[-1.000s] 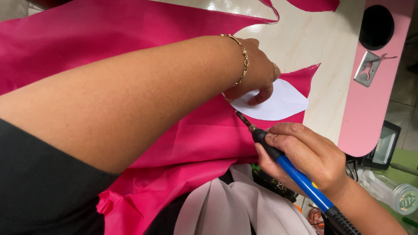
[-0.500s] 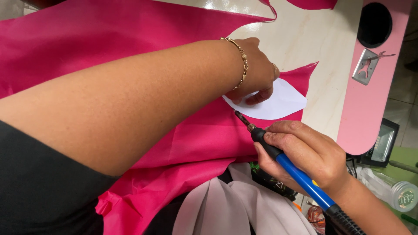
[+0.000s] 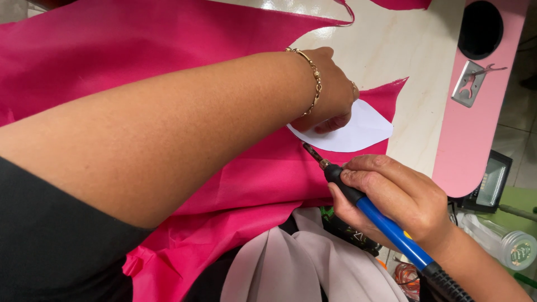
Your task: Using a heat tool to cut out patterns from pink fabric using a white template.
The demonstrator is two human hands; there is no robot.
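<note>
Blue tool (image 3: 386, 223) gripped by right hand (image 3: 397, 196), left hand (image 3: 330, 95) pressing template (image 3: 358, 131)

**What the Person Wore**

The left arm was bare from the wrist up to a black short sleeve (image 3: 50, 246) that covered the upper arm near the shoulder. A thin gold chain bracelet (image 3: 313, 78) of small oval links circled the left wrist. A ring (image 3: 354, 88) showed on one finger of the left hand (image 3: 330, 89). The right hand (image 3: 397, 196) and forearm were bare, with no watch, sleeve or jewellery visible. Fingernails on both hands looked short and unpainted.
</note>
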